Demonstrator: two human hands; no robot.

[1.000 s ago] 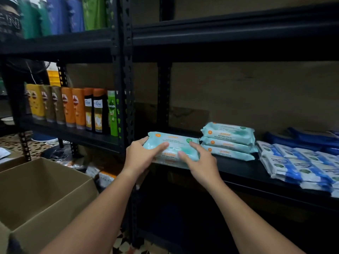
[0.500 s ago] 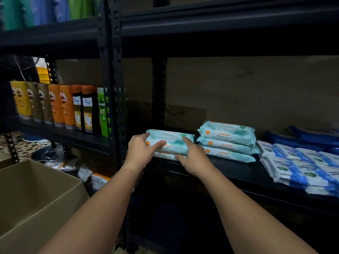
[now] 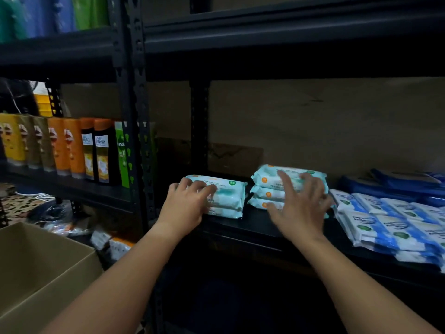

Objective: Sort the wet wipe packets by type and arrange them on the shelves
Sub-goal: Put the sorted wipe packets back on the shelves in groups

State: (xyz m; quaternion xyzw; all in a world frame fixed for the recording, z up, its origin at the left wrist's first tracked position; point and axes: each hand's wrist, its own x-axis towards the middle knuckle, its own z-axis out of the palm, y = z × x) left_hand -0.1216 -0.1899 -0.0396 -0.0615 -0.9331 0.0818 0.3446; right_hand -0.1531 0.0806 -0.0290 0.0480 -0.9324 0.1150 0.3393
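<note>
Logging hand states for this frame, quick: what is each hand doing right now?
Left hand: open, fingers resting on the smaller teal packet stack.
Right hand: open, fingers spread against the taller teal packet stack.

Single head view, worn high behind both arms, faces forward and slightly down at shelf (image 3: 252,227). Close range: left hand (image 3: 186,203) and right hand (image 3: 298,210) mid-frame, forearms run to bottom edge.
</note>
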